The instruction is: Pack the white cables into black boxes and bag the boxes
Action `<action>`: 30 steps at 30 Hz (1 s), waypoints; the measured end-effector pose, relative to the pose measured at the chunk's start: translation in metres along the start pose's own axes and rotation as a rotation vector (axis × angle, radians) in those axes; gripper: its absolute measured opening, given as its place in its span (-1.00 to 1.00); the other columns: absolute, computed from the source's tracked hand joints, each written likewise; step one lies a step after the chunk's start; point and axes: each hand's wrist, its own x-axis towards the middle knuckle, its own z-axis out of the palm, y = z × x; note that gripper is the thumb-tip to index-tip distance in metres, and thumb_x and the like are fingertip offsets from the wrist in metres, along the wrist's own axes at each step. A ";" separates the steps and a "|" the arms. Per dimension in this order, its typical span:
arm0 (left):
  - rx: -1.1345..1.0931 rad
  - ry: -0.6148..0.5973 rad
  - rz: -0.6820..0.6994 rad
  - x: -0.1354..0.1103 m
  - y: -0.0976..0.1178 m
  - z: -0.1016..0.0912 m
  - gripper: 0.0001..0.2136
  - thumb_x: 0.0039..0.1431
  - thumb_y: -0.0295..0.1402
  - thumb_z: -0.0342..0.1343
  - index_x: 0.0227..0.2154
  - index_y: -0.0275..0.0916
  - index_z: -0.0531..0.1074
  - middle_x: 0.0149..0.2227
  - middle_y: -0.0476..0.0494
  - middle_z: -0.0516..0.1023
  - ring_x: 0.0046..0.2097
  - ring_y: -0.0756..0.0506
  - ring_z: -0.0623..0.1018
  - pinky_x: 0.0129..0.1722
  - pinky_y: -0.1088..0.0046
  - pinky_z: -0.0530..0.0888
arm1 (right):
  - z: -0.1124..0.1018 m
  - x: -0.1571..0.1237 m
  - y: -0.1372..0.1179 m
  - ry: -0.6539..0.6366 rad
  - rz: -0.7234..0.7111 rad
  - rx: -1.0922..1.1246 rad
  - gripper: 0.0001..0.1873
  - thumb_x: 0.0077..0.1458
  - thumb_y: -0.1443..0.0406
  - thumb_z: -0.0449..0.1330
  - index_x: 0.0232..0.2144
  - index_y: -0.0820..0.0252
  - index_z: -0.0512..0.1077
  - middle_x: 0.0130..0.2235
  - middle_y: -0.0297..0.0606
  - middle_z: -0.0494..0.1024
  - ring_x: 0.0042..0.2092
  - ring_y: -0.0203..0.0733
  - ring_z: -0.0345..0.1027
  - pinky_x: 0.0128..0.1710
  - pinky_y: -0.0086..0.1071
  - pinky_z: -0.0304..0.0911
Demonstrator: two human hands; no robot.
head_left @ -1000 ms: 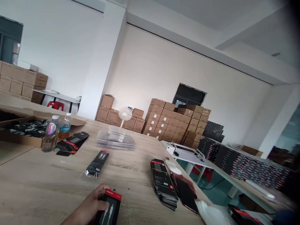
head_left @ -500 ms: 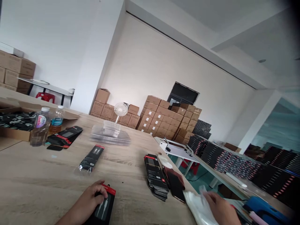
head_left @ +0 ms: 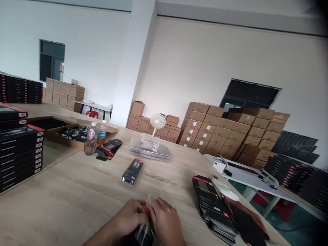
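Note:
At the table's near edge, my left hand is closed around a black and red cable box. My right hand pinches a clear plastic bag against the top of that box, and the two hands almost touch. Fingers cover much of the box, so how far the bag goes over it is hidden. Farther up the table lies another cable box in clear plastic. To the right of my hands is a pile of flat black and red packages.
Cable boxes are stacked at the left. Two bottles stand by an open carton. Clear plastic trays lie farther back, with a white fan beyond. A dark flat item lies near the right edge.
My right hand has come from the bags at the right to the box in my left hand, bringing a clear bag. The view has turned left, so the stacked boxes there now show.

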 end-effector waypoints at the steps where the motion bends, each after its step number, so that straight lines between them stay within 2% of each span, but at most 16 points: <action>1: -0.005 -0.011 -0.011 0.000 -0.001 -0.001 -0.85 -0.23 -0.36 0.21 -0.75 -0.28 0.43 -0.54 0.04 0.42 -0.44 -0.01 0.37 -0.40 0.50 0.24 | 0.005 -0.002 0.004 0.025 0.014 0.047 -0.83 0.11 0.41 0.12 -0.47 0.10 0.43 -0.44 -0.30 0.54 -0.39 -0.16 0.46 -0.43 -0.40 0.21; 3: -0.010 -0.025 -0.003 0.000 -0.001 -0.002 -0.92 -0.22 -0.40 0.19 -0.69 -0.28 0.49 -0.49 0.02 0.47 -0.36 -0.04 0.42 -0.33 0.49 0.27 | 0.013 -0.007 0.014 0.097 0.059 0.190 -0.84 0.16 0.35 0.08 -0.41 0.10 0.43 -0.40 -0.28 0.54 -0.36 -0.17 0.46 -0.39 -0.40 0.25; 6: -0.040 0.013 0.007 0.001 -0.002 -0.002 -0.89 -0.14 -0.36 0.19 -0.60 -0.29 0.57 -0.40 -0.03 0.53 -0.27 -0.09 0.46 -0.25 0.48 0.30 | 0.013 -0.015 0.025 0.201 0.166 0.445 -0.83 0.21 0.27 0.02 -0.30 0.13 0.41 -0.35 -0.26 0.53 -0.34 -0.20 0.44 -0.35 -0.41 0.29; 8: -0.056 0.097 -0.008 0.003 -0.004 -0.001 -0.83 -0.11 -0.29 0.21 -0.59 -0.31 0.57 -0.38 -0.07 0.56 -0.29 -0.09 0.47 -0.29 0.47 0.31 | 0.009 -0.020 0.026 0.173 0.196 0.581 -0.83 0.19 0.21 0.05 -0.34 0.13 0.40 -0.38 -0.30 0.51 -0.38 -0.23 0.40 -0.38 -0.43 0.28; 10: -0.061 0.168 -0.015 0.005 -0.005 -0.001 -0.77 -0.10 -0.22 0.23 -0.60 -0.32 0.56 -0.36 -0.10 0.57 -0.32 -0.09 0.48 -0.32 0.47 0.32 | 0.005 -0.022 0.022 0.078 0.166 0.651 -0.88 0.09 0.20 0.16 -0.37 0.12 0.40 -0.41 -0.35 0.48 -0.40 -0.25 0.37 -0.40 -0.45 0.27; 13: -0.039 0.192 -0.024 0.005 -0.004 -0.002 -0.70 -0.08 -0.13 0.23 -0.49 -0.32 0.59 -0.34 -0.12 0.58 -0.29 -0.11 0.49 -0.29 0.46 0.34 | 0.002 -0.022 0.016 -0.011 0.097 0.652 -0.99 0.00 0.32 0.19 -0.45 0.11 0.40 -0.44 -0.39 0.46 -0.40 -0.25 0.36 -0.41 -0.46 0.23; 16: 0.017 0.173 -0.007 0.002 0.000 -0.004 -0.65 -0.03 -0.07 0.20 -0.42 -0.31 0.60 -0.33 -0.13 0.58 -0.15 -0.17 0.48 -0.17 0.41 0.35 | 0.003 -0.021 0.013 0.019 0.128 0.629 -0.81 0.10 0.35 0.06 -0.54 0.12 0.35 -0.49 -0.37 0.44 -0.45 -0.27 0.33 -0.46 -0.46 0.19; 18: 0.050 0.181 0.016 0.001 0.000 -0.005 -0.65 -0.02 -0.06 0.19 -0.46 -0.30 0.59 -0.34 -0.14 0.58 -0.08 -0.20 0.46 -0.09 0.39 0.34 | 0.004 -0.021 0.012 0.069 0.160 0.621 -0.81 0.12 0.33 0.04 -0.52 0.11 0.33 -0.49 -0.36 0.44 -0.46 -0.26 0.33 -0.47 -0.45 0.20; 20: 0.048 0.190 0.021 0.002 -0.002 -0.005 -0.64 -0.03 -0.04 0.20 -0.49 -0.31 0.58 -0.35 -0.14 0.57 -0.11 -0.19 0.46 -0.13 0.39 0.35 | 0.004 -0.021 0.011 0.117 0.138 0.627 -0.91 0.05 0.37 0.08 -0.45 0.11 0.35 -0.43 -0.34 0.48 -0.40 -0.23 0.37 -0.41 -0.44 0.26; 22: 0.013 0.185 0.006 0.002 -0.005 -0.005 -0.61 -0.04 -0.02 0.20 -0.47 -0.33 0.58 -0.36 -0.13 0.55 -0.23 -0.15 0.48 -0.24 0.42 0.36 | 0.004 -0.022 0.009 0.145 0.084 0.636 -0.81 -0.03 0.43 0.09 -0.33 0.10 0.39 -0.34 -0.30 0.52 -0.31 -0.19 0.41 -0.33 -0.42 0.30; 24: -0.014 0.165 -0.018 0.003 -0.006 -0.004 -0.59 -0.05 -0.01 0.20 -0.44 -0.35 0.56 -0.37 -0.12 0.54 -0.32 -0.10 0.47 -0.32 0.44 0.35 | 0.006 -0.022 0.008 0.165 0.062 0.643 -0.79 0.00 0.42 0.06 -0.31 0.09 0.41 -0.33 -0.28 0.53 -0.30 -0.18 0.42 -0.31 -0.41 0.31; 27: 0.038 0.170 -0.036 0.002 -0.002 -0.006 -0.62 -0.02 -0.03 0.17 -0.53 -0.33 0.52 -0.38 -0.12 0.53 -0.30 -0.12 0.47 -0.31 0.43 0.35 | 0.011 -0.022 0.017 0.214 0.169 0.687 -0.81 0.15 0.28 0.02 -0.39 0.12 0.43 -0.41 -0.28 0.54 -0.38 -0.20 0.43 -0.37 -0.42 0.31; 29: 0.099 0.147 -0.020 0.000 0.001 -0.008 -0.69 0.01 -0.12 0.16 -0.59 -0.28 0.49 -0.34 -0.13 0.54 -0.15 -0.18 0.47 -0.18 0.40 0.35 | 0.015 -0.021 0.028 0.272 0.305 0.734 -0.72 0.17 0.15 0.02 -0.39 0.15 0.46 -0.41 -0.25 0.57 -0.39 -0.19 0.45 -0.38 -0.41 0.34; 30: 0.095 0.119 -0.021 -0.001 0.001 -0.010 -0.77 0.00 -0.19 0.17 -0.55 -0.27 0.50 -0.30 -0.12 0.55 -0.08 -0.20 0.46 -0.11 0.39 0.33 | 0.017 -0.021 0.035 0.301 0.367 0.747 -0.66 0.17 0.09 0.02 -0.37 0.17 0.48 -0.40 -0.23 0.59 -0.38 -0.17 0.47 -0.36 -0.40 0.36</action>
